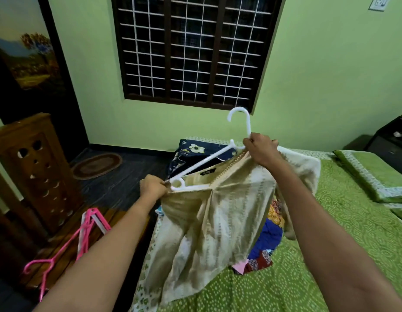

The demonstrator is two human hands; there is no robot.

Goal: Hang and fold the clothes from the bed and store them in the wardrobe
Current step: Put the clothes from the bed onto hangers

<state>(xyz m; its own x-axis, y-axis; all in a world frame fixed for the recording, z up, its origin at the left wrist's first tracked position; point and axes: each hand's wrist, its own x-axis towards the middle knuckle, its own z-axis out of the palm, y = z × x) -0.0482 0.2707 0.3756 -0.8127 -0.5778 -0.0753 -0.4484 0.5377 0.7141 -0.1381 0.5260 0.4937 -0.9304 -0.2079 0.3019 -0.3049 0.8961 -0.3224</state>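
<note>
Your right hand (262, 150), centre-right of the frame, is curled round the hanger (202, 164) just under its hook, w/ the top's (218, 217) neckline bunched in the same grip. That prob. pins the hanger so the cloth can be worked over it. Left hand (154, 188), centre-left, pinches the top's shoulder edge right at the hanger's low left end, likely to stretch it over that tip. The hanger sits tilted, hook up toward the window (191, 48); its left arm shows bare above the neckline, so the top isn't seated yet. Both forearms reach in from the bottom corners, wrists well apart, w/ the top draped between them & hanging over the bed's (341, 221) near edge. More clothes (268, 237) lie heaped on the bed behind it. Pink hangers (82, 246) lie lower left.
</note>
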